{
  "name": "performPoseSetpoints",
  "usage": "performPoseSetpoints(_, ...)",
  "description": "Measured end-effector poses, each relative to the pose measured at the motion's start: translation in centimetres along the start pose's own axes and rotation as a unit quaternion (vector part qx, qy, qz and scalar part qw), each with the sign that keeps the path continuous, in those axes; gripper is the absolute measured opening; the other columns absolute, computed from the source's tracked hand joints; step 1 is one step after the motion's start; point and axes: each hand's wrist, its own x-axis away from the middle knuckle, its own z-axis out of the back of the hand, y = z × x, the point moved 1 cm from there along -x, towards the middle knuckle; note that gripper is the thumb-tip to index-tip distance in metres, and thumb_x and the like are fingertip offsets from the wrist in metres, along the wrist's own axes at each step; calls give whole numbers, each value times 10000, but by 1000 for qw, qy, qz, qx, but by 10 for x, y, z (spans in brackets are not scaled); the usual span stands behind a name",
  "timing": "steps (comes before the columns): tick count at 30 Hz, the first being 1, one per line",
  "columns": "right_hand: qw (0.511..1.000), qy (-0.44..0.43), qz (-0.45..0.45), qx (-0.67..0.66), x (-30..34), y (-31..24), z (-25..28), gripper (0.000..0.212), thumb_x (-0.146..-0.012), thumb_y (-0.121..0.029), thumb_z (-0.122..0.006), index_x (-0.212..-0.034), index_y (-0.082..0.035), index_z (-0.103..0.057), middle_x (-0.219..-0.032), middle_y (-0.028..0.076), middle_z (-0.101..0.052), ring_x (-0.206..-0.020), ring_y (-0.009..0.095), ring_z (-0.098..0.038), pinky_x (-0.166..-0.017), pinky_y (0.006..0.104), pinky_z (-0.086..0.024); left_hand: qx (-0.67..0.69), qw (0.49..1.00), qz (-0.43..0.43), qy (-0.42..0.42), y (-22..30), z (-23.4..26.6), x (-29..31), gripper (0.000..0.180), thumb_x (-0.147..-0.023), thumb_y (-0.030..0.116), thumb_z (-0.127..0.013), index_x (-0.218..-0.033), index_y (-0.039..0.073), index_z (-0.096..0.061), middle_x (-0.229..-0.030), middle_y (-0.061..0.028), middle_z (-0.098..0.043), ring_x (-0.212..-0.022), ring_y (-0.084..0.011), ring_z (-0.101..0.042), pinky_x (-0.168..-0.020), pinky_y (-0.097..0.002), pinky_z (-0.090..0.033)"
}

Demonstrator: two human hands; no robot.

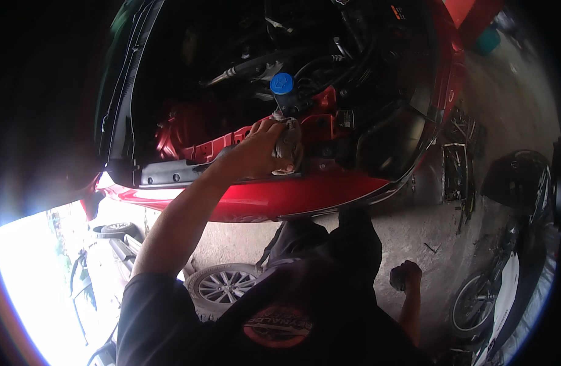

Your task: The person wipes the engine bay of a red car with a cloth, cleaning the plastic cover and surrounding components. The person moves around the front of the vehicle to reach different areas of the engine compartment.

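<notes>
Rag: pale grey-beige, bunched up, creased, looks grubby. Sits at the inner edge of the red fender, about mid-length, just beside the blue cap on a dark filler neck; contact with the bodywork unclear. Left hand has its grip closed round the rag from the side. Right hand hangs low, well outside the fender edge, grip curled on something dark, can't tell what. Wheel lies on the floor.
</notes>
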Motion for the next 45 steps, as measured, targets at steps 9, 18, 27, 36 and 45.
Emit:
performPoseSetpoints(9,770,130,-227,-582,99,-29,-145,207,-903,-177,-628,-973,-27,-752,-954,137,-754,-904,244,-710,-827,386,-543,58,997,-3,-41,-65,34,47,675,-743,276,-860,-1299,15,-579,-1254,-183,-568,-1241,-405,-509,-1063,-497,-438)
performPoseSetpoints(18,896,89,-194,-388,183,-197,-216,177,-938,-76,-627,-1036,16,-742,-1049,167,-747,-953,257,-730,-853,369,-579,34,980,-189,-52,-33,3,-15,546,-904,416,-713,-1304,65,-592,-1303,-177,-549,-1228,-366,-527,-1045,-475,-470)
performPoseSetpoints(27,936,71,-154,-309,193,-228,-228,218,-941,-150,-591,-998,-16,-754,-1020,145,-757,-971,267,-719,-852,371,-561,16,961,-275,-25,-5,-15,-40,430,-855,286,-740,-1198,62,-611,-1088,-134,-623,-1127,-350,-591,-981,-466,-494)
performPoseSetpoints(36,704,154,-316,-617,155,-208,-138,239,-936,-49,-588,-1120,50,-704,-971,133,-748,-840,203,-704,-783,320,-559,46,930,-334,-143,-53,33,-25,374,-813,161,-730,-1171,81,-663,-1230,-129,-575,-1226,-336,-513,-1042,-433,-453)
performPoseSetpoints(45,691,121,-317,-638,165,-226,-187,244,-931,-52,-610,-1130,66,-688,-951,145,-742,-854,210,-719,-770,313,-570,-66,893,-358,-265,-13,38,-31,586,-646,-79,-713,-1209,72,-655,-1288,-144,-580,-1292,-361,-492,-1083,-429,-455)
